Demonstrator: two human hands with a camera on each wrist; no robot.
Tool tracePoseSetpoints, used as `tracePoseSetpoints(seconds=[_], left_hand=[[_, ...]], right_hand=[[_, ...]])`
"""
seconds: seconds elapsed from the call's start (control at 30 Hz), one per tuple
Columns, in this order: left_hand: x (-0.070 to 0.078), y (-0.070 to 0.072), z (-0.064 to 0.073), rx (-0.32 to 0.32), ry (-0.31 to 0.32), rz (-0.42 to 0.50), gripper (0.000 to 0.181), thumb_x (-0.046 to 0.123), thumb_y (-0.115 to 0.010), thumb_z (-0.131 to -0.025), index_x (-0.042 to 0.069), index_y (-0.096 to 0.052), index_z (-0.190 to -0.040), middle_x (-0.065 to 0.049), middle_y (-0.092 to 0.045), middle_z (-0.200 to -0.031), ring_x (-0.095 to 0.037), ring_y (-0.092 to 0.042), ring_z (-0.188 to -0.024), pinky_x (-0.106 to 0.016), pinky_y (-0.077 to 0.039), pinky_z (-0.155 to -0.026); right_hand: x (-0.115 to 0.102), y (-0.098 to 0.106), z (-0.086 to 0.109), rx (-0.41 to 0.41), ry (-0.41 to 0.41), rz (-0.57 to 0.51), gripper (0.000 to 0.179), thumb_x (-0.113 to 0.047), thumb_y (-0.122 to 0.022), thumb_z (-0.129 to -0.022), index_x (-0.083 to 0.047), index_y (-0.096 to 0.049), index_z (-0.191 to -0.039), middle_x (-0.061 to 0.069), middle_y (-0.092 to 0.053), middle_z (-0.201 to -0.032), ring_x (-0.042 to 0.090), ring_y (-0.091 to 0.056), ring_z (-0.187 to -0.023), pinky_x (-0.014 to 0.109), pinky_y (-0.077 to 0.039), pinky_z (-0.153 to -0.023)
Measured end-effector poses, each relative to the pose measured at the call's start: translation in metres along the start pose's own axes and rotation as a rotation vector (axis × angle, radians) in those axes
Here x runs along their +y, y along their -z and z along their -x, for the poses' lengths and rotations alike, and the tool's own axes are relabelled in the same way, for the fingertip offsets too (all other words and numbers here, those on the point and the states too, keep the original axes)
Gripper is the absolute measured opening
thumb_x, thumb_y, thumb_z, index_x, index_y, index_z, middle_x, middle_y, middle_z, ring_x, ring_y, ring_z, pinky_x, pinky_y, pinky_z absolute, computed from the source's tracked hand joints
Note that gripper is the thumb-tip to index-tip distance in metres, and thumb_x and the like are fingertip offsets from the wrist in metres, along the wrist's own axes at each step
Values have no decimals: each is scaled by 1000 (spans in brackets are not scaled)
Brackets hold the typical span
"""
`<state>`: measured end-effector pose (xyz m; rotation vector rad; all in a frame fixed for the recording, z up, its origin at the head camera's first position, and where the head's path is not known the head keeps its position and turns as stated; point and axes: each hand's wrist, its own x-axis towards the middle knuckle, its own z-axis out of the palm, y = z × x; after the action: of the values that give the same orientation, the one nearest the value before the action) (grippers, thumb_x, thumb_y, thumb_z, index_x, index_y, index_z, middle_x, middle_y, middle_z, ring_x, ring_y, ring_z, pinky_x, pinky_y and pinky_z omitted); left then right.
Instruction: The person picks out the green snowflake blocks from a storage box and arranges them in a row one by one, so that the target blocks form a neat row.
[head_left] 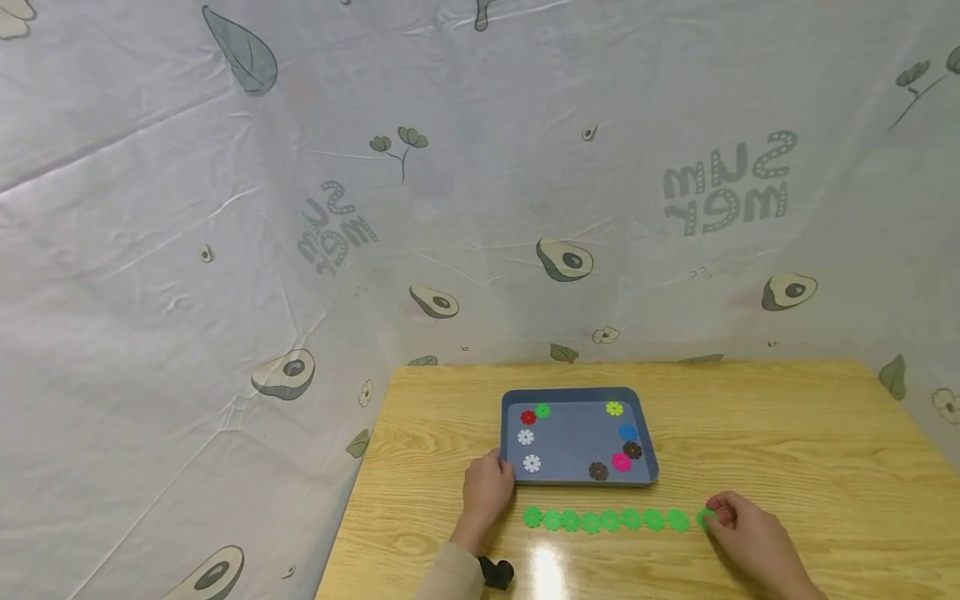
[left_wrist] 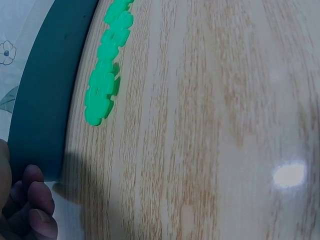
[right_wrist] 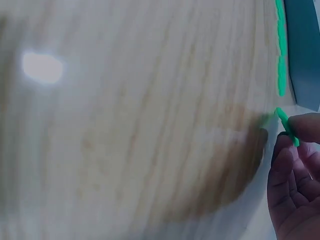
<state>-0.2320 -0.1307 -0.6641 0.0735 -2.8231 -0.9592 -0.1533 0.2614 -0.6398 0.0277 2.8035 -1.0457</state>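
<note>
A grey tray (head_left: 585,481) lies on the table, holding several loose notched plastic discs. My left hand (head_left: 487,487) holds its near left corner, and the left wrist view shows fingers (left_wrist: 41,197) curled against the tray's end. Along the tray's near side runs a row of green notched discs (head_left: 591,523), some of them overlapping or touching. At the row's right end my right hand (head_left: 753,533) pinches one green disc (right_wrist: 287,127) between thumb and fingers. That disc is tilted in the right wrist view, apart from the row's last piece.
Inside the tray are a red disc (head_left: 528,417), a green disc (head_left: 542,411), a yellow disc (head_left: 614,408), a blue disc (head_left: 627,432), a pink disc (head_left: 621,462), and white and brown ones. A patterned curtain (head_left: 480,200) stands behind the wooden table (head_left: 787,433).
</note>
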Motion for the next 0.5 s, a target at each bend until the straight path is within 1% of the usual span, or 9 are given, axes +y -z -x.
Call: tracePoseSetpoints(seconds=[0.17,0.3,0.5], left_hand=[[0,0,0,8,-3,-6,9,4,-62,-88,5,-71,-88,2,-48,-59,-15,-43,-55,-32,-37,-50],[1,1,0,1,1,-1,12,5,-62,-89,3,-73,-93,1,-50,-60,-15,-44,-55,-32,-37,-50],[2,2,0,-9,5,-1,19,5,-62,-89,0,-75,-101,0,-55,-64,-15,-45,-56,-33,-39,-51]], right_hand=[[1,-4,1,-21,-20,3,24,-19,-65,-99,2,-67,-111,0,-59,-86,15,-53,-75,26,-45,-64],[0,-5,-2,-27,-29,10,24,-19,-65,-99,2,-68,-111,0,-59,-87,16,-53,-78,28,-45,-66],[-1,-5,-8,-34,-31,23,23,-18,-66,-97,2,-70,-108,0,-62,-89,17,-56,-81,37,-48,-72]])
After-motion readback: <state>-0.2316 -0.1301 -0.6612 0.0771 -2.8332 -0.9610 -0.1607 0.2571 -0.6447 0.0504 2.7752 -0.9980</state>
